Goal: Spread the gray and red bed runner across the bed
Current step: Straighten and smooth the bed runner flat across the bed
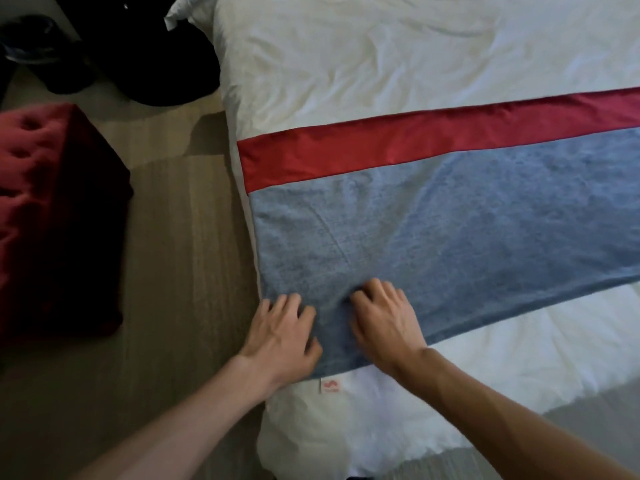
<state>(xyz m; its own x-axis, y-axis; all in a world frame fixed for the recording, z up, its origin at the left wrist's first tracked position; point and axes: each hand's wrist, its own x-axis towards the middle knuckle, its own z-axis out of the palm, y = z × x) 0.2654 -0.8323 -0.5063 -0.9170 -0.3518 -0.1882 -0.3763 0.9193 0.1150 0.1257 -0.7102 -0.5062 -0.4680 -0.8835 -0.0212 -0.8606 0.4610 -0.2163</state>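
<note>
Entry, head view. The gray plush bed runner [450,220] with its red satin band [415,140] along the far edge lay flat across the white-sheeted bed [381,64]. Its left end reached the mattress edge above the pale wood floor [180,237]; to the right it ran out of view.

Both hands were on its near left corner. Left hand [280,336]: palm down on the gray pile, fingers [277,303] a little apart and only lightly bent, pressing rather than gripping. Right hand [384,320], just beside it: fingers [377,289] curled, tips sunk in the pile. I could not tell whether they pinched a fold or merely pushed. A small pucker stood between the hands, and faint creases [332,237] fanned from there toward the red band.

Judgement: spreading looked nearly done; the step in hand was smoothing this corner. To do it well I would:
- flatten both palms;
- sweep outward from the pucker toward the left end and the near hem;
- keep the pull even, so the red band runs straight and the end sits square to the mattress edge.

Dragging too hard risked rucking the white bedding beneath.
</note>
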